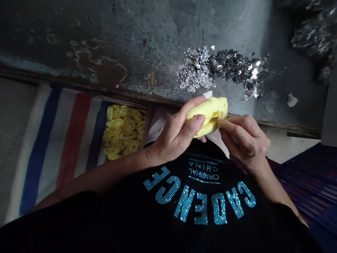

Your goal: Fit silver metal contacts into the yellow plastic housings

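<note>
A yellow plastic shell (207,116) with a slot in its face is gripped by my left hand (179,130), the thumb pressed along its lower side. White tape or cloth covers one fingertip of that hand. My right hand (243,138) is closed in a pinch, its fingertips at the shell's slot; whatever is between them is hidden. Just beyond, on the worn metal tabletop (152,38), lie a pile of small shiny metal pieces (196,68) and a darker heap of similar pieces (237,68).
A box of several yellow plastic parts (125,130) stands at the left below the table edge, beside a striped sheet (75,133). Clear plastic bags (316,38) lie at the far right. A small white scrap (292,100) sits near the edge. Blue crates (310,182) are at lower right.
</note>
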The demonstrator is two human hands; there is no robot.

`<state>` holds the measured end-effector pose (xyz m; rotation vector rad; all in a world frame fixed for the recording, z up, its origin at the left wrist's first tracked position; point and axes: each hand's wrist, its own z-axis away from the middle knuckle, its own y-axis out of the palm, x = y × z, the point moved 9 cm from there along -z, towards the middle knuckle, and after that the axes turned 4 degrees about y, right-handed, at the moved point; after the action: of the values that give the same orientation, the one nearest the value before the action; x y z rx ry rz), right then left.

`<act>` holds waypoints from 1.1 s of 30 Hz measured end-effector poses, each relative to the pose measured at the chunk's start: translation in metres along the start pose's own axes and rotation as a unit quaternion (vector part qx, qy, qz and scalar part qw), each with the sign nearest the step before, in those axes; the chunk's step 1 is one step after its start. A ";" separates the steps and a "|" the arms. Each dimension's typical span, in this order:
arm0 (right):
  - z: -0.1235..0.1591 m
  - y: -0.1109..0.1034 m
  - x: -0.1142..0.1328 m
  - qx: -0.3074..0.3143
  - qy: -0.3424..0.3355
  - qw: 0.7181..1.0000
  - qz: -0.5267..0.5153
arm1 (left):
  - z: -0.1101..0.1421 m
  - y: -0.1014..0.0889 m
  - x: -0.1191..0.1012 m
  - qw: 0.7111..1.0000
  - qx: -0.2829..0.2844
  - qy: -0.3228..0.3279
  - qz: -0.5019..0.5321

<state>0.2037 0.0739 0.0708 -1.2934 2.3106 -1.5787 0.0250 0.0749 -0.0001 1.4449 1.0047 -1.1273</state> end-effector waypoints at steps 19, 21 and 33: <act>-0.001 0.005 0.005 0.006 0.023 0.998 -0.065 | 0.003 -0.003 -0.001 0.999 0.014 0.032 -0.038; -0.003 0.001 0.001 -0.004 0.044 0.995 -0.085 | 0.003 -0.003 0.000 0.999 0.019 0.024 -0.040; 0.003 0.002 0.010 -0.020 -0.009 0.999 0.036 | 0.006 0.000 -0.009 0.994 0.007 0.031 -0.101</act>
<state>0.1968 0.0654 0.0716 -1.2130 2.3614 -1.4997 0.0222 0.0690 0.0083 1.4211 1.2110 -1.2420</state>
